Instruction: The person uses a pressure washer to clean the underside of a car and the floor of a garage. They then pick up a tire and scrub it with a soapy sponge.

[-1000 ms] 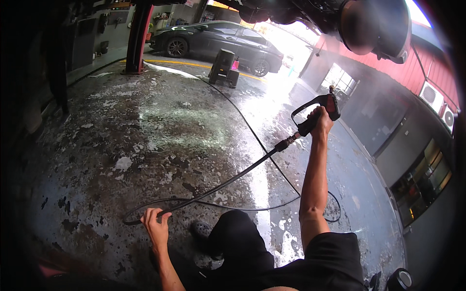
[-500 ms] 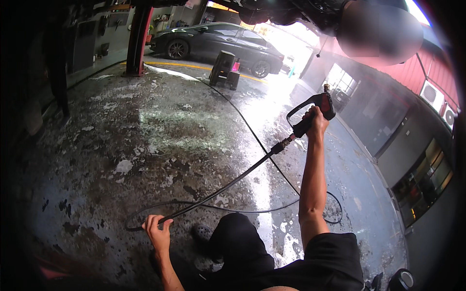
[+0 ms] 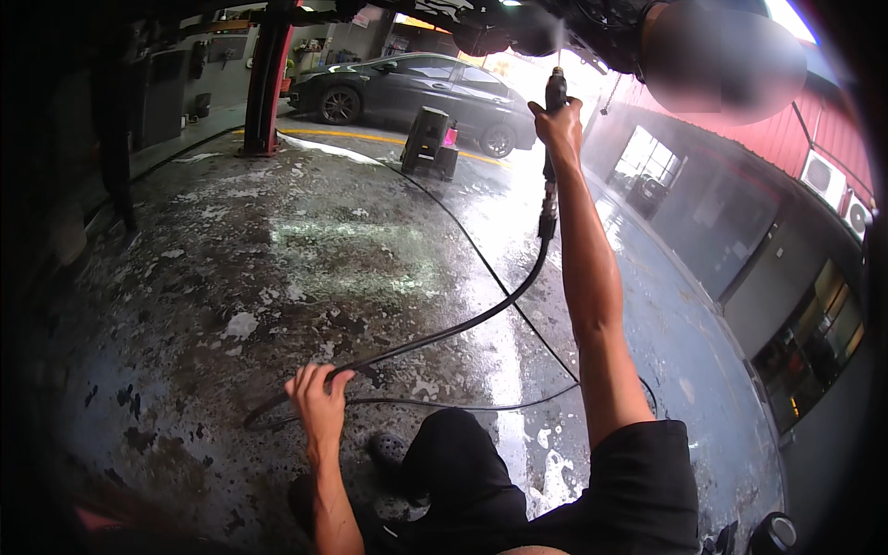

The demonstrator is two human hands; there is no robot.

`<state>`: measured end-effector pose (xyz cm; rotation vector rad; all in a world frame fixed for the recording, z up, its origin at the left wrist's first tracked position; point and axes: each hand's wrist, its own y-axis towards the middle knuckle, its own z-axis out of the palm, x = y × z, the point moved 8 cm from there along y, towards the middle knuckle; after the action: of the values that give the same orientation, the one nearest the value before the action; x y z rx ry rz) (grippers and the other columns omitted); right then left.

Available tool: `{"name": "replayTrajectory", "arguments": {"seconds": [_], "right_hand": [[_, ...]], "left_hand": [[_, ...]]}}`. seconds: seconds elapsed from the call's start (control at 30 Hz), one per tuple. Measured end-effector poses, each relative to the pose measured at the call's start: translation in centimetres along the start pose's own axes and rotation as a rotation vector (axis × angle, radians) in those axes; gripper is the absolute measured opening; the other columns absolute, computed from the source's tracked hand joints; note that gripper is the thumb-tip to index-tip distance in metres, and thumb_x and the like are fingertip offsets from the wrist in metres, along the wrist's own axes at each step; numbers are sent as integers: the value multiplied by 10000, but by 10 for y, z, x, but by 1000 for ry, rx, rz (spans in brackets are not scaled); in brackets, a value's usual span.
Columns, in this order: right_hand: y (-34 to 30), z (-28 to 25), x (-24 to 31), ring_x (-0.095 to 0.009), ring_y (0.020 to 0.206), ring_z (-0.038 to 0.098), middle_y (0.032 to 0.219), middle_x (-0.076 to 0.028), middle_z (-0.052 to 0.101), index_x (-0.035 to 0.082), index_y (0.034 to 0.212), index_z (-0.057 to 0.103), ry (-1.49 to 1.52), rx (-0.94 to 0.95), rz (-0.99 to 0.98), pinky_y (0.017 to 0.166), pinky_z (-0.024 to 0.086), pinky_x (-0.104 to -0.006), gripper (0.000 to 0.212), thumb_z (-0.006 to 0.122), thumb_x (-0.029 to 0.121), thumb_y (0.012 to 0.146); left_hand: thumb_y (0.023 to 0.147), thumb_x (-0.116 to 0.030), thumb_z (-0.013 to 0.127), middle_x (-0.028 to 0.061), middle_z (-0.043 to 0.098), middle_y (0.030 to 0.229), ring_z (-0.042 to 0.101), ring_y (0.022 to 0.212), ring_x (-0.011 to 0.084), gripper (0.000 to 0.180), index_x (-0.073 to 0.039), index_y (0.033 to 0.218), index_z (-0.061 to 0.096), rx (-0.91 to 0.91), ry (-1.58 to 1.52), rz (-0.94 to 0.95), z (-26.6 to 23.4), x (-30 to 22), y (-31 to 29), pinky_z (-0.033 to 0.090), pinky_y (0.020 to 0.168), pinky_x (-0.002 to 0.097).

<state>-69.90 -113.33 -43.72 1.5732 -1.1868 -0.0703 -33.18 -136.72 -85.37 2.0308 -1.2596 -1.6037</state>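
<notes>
Raised at full reach, my right hand (image 3: 561,129) grips a black pressure washer gun (image 3: 556,91) whose nozzle points upward. A fine spray appears to leave its tip, towards the dark underside of a lifted vehicle (image 3: 606,32). From the gun's lower end a thick black hose (image 3: 444,331) curves down and left. My left hand (image 3: 318,402), low in front of my left side, has its fingers curled round this hose. Beyond the left hand the hose bends back along the floor. My right hand hides the gun's trigger.
Wet, foam-spotted floor (image 3: 231,268) spreads around my feet, with hose trailing across it. Ahead stand a black box-shaped machine (image 3: 425,141), a red lift post (image 3: 268,79) and a dark grey car (image 3: 421,92). At left, a person's dark-clothed leg (image 3: 116,176) shows dimly.
My right hand has swung the gun up and left, turning it from slanted to upright. My left hand has moved slightly up and right along with the hose. Spray now shows at the nozzle.
</notes>
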Motion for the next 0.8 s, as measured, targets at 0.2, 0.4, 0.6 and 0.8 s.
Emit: {"name": "replayTrajectory", "arguments": {"seconds": [0.2,0.4,0.6,0.8], "right_hand": [[62,12,22,-443,1117,683,1145,-288,705,-34,1317,426,-274,7,-100,958,536,-503,752,834,378,837],[101,17,41,-419,1153,677,1181,-251,709,8,1337,424,-377,-55,-163,989,526,-489,712,815,345,846],[109,22,54,-417,1167,673,1199,-244,707,34,1355,436,-433,-43,-193,996,519,-493,642,765,265,855],[109,18,59,-395,1225,653,1262,-252,680,-8,1365,479,-459,-2,-201,1037,508,-491,478,591,200,949]], "left_hand": [[853,-304,813,66,661,876,599,852,284,293,-35,926,722,45,-87,87,38,-59,39,375,840,410],[876,-349,789,61,655,859,594,826,278,321,-38,919,726,77,-110,118,57,-81,48,371,830,413],[879,-368,783,58,654,839,599,812,280,333,-41,906,727,74,-160,153,71,-96,50,374,821,412],[864,-362,797,59,669,847,615,824,276,331,-42,910,728,85,-184,193,82,-108,49,384,804,409]]}}
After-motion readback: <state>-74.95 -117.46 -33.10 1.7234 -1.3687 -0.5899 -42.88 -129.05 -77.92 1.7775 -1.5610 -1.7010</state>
